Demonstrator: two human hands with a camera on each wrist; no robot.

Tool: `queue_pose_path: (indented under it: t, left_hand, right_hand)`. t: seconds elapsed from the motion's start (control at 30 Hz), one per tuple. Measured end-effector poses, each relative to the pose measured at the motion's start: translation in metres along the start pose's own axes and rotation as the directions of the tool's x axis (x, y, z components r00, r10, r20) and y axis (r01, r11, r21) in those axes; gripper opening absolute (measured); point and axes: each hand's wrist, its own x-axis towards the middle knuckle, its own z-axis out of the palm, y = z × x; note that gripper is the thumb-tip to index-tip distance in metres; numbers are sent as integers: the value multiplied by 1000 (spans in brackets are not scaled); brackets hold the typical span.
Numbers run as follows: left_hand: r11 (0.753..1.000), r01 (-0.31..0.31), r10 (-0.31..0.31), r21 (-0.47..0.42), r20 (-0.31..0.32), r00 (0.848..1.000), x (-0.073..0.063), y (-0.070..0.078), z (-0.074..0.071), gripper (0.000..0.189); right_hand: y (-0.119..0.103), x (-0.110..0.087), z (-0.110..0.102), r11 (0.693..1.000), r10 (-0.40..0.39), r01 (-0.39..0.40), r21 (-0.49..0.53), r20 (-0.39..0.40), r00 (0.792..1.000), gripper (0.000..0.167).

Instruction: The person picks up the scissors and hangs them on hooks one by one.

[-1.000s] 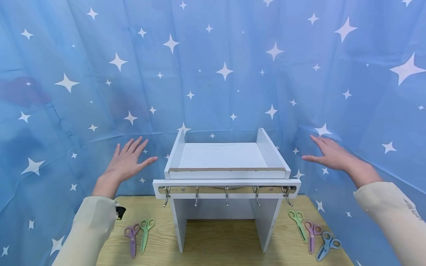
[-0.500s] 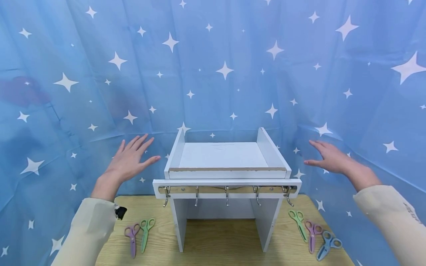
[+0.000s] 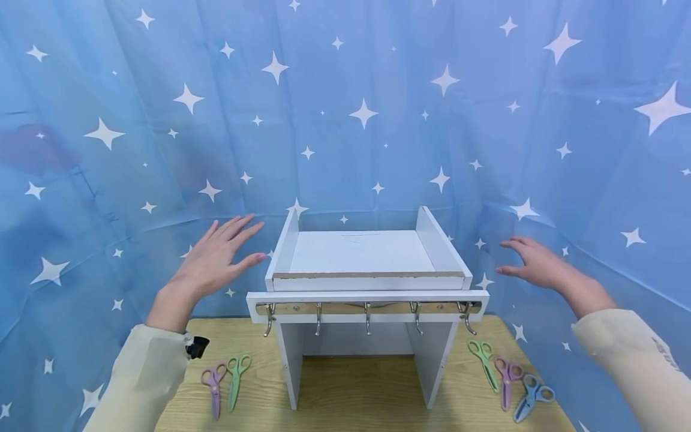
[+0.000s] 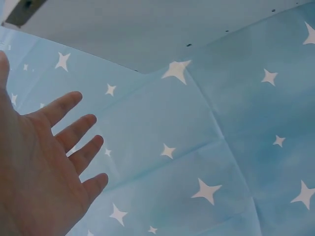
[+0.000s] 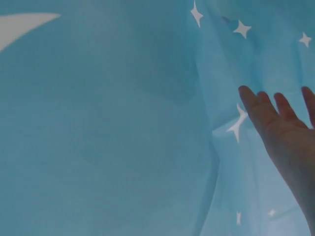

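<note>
My left hand (image 3: 210,261) hovers to the left of a white shelf unit (image 3: 367,283), fingers spread and holding nothing. On the other side, my right hand (image 3: 540,264) is raised in the air with its fingers extended and slightly bent, also holding nothing. The left wrist view shows the left hand (image 4: 44,162) with its palm visible, below the shelf's white panel (image 4: 133,34). Against the blue cloth, the right hand (image 5: 285,128) appears at the edge of the right wrist view. A rail with several metal hooks (image 3: 368,318) runs along the shelf's front.
Purple scissors (image 3: 215,390) and green scissors (image 3: 235,382) lie on the wooden table (image 3: 259,336) at left. More green scissors (image 3: 484,365), purple scissors (image 3: 507,382) and blue scissors (image 3: 531,399) lie at right. A blue star-patterned cloth (image 3: 345,78) hangs behind and at the sides.
The left hand has shifted slightly right, closer to the shelf, and turned a little. The right hand has dropped slightly, its fingers bending a bit more. The shelf and scissors stay in place.
</note>
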Motion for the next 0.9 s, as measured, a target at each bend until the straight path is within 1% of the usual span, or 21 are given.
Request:
queue_pose_path:
  t: [0.13, 0.4, 0.7, 0.9]
  left_hand:
    - [998, -57, 57, -6, -26, 998, 1, 7, -4, 72]
    - [989, -144, 142, -42, -40, 989, 1, 23, -11, 71]
    - [970, -231, 228, -71, -51, 972, -2, 38, -13, 67]
    - [957, -284, 280, -63, -64, 958, -3, 48, -12, 68]
  right_hand:
    - [1, -4, 5, 1000, -16, 16, 10, -8, 1000, 72]
    - [6, -8, 14, 999, -38, 38, -4, -15, 999, 66]
    - [13, -9, 29, 999, -40, 40, 29, 4, 999, 70]
    - [14, -13, 40, 997, -50, 49, 65, 13, 999, 70]
